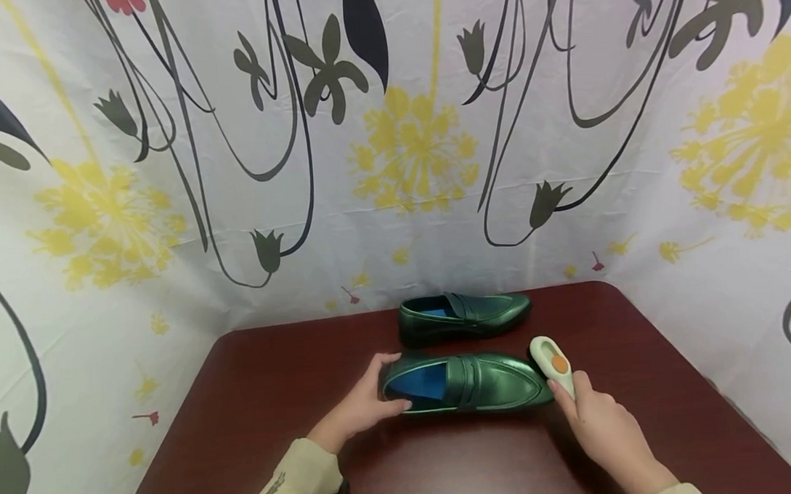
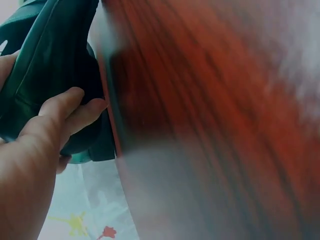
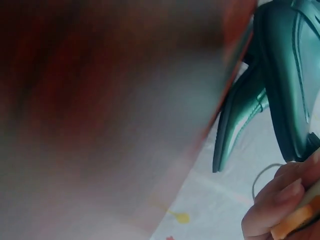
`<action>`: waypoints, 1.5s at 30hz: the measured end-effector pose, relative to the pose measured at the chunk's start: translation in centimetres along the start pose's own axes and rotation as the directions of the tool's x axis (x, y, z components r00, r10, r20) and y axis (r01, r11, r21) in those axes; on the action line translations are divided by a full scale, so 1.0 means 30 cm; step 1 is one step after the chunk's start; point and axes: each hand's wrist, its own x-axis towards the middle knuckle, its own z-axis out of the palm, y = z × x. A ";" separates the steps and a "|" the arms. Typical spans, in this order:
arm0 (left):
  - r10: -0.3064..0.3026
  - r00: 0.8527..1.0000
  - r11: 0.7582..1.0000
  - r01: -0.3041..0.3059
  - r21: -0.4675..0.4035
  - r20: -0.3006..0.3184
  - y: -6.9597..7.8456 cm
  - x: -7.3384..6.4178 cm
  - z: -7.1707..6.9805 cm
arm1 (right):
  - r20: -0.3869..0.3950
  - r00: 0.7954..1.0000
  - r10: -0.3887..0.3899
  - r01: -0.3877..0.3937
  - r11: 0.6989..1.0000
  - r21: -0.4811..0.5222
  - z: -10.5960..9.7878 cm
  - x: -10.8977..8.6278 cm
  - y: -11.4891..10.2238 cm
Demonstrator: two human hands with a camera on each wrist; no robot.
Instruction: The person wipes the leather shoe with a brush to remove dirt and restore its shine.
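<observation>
A shiny green loafer point(image 1: 505, 380) with a blue insole lies in front of me on the table, toe to the right. My left hand point(image 1: 365, 404) grips it around the heel, thumb at the near side and fingers at the far side. The left wrist view shows the fingers point(image 2: 65, 112) against the dark green heel point(image 2: 60, 55). In my right hand point(image 1: 607, 425) is a small pale-green brush point(image 1: 547, 354) with an orange button, its dark bristle edge at the loafer's toe. Part of this brush point(image 3: 295, 220) shows in the right wrist view, beside the toe point(image 3: 287, 100).
A matching green loafer point(image 1: 496, 316) stands behind the first, close to the back edge. The dark red table point(image 1: 263, 382) has rounded back corners. A white cloth point(image 1: 396, 254) with flowers hangs around its back and sides.
</observation>
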 end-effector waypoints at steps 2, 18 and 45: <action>-0.006 1.000 0.999 0.006 0.040 0.002 -0.002 -0.001 -0.010 | -0.032 0.999 -0.027 0.027 1.000 0.003 0.008 -0.009 -0.007; -0.102 0.980 0.992 0.113 -0.056 0.172 0.012 -0.044 -0.087 | 0.139 0.990 0.027 -0.030 0.999 0.021 -0.060 0.007 -0.026; -0.109 0.985 0.988 0.092 0.126 0.133 -0.017 -0.073 -0.072 | 0.134 0.991 -0.019 0.022 1.000 -0.019 -0.034 -0.017 -0.067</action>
